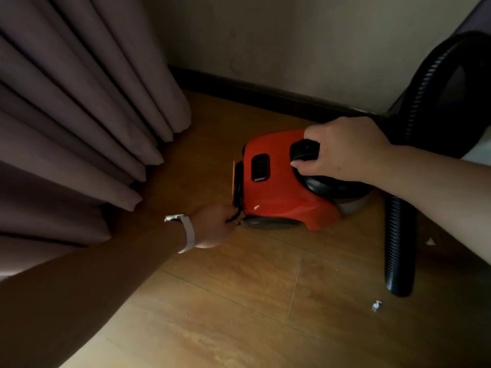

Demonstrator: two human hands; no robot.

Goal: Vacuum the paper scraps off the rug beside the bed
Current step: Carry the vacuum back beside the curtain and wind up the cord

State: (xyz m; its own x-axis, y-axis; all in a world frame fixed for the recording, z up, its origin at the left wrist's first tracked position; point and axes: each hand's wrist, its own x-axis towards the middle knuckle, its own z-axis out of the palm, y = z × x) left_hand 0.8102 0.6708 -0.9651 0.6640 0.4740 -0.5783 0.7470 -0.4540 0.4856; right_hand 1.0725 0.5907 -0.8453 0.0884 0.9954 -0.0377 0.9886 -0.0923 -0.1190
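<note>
Right hand point(345, 150) fingers point(301, 164) curled tight round black handle point(305, 149) on top of red vacuum point(276, 189). Left hand point(215, 224) fingers pinch black cord point(235, 215) at vacuum's lower rear corner, by its wheel. White watch point(189, 232) on left wrist. Vacuum sits on wood floor point(239, 288), near wall. Black ribbed hose point(400, 248) runs down floor just right of vacuum. 2 paper scraps point(376, 304) on floor either side of hose's lower end, well apart from both hands. Curtain point(79, 115) hangs left.
</note>
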